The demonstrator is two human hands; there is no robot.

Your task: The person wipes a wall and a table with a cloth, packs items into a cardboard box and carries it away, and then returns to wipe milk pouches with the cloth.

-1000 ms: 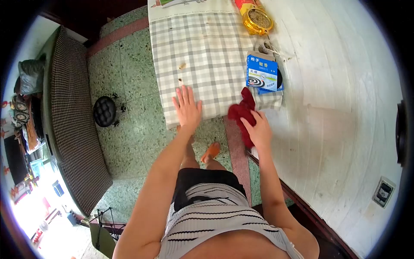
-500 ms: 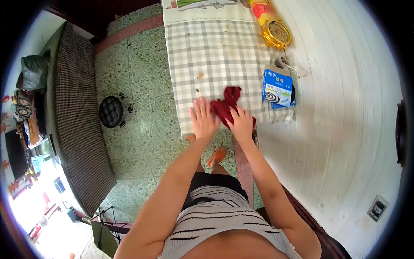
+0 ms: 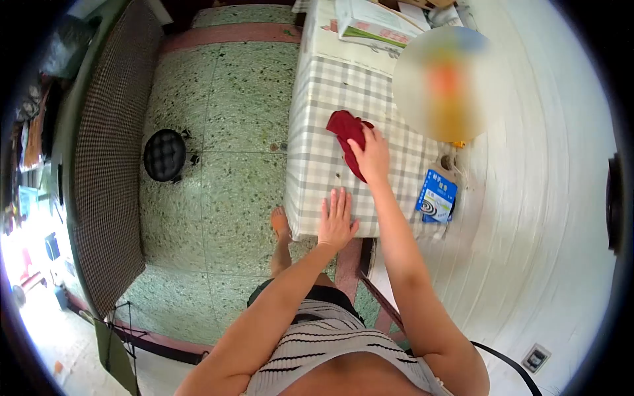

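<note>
A dark red cloth (image 3: 348,135) lies bunched on the checked tablecloth (image 3: 317,152). My right hand (image 3: 371,157) grips its right side, fingers bent over the fabric. Nearer to me, my left hand (image 3: 337,221) rests flat near the table's front edge with its fingers spread, holding nothing. A small dark speck sits on the tablecloth between my left fingertips and the cloth. To the right of both hands is a blue box (image 3: 437,198) with a spiral print, beside the wall.
Books or papers (image 3: 373,26) stand at the table's far end. A blurred round patch hides the far right part. A black round stool (image 3: 165,155) stands on the green floor, left of the table. A checked couch (image 3: 109,158) lies further left. A white wall borders the right.
My right hand has moved the red cloth further up the table, away from my left hand. My left hand stays flat near the front edge. The view has shifted, and one foot has stepped left.
</note>
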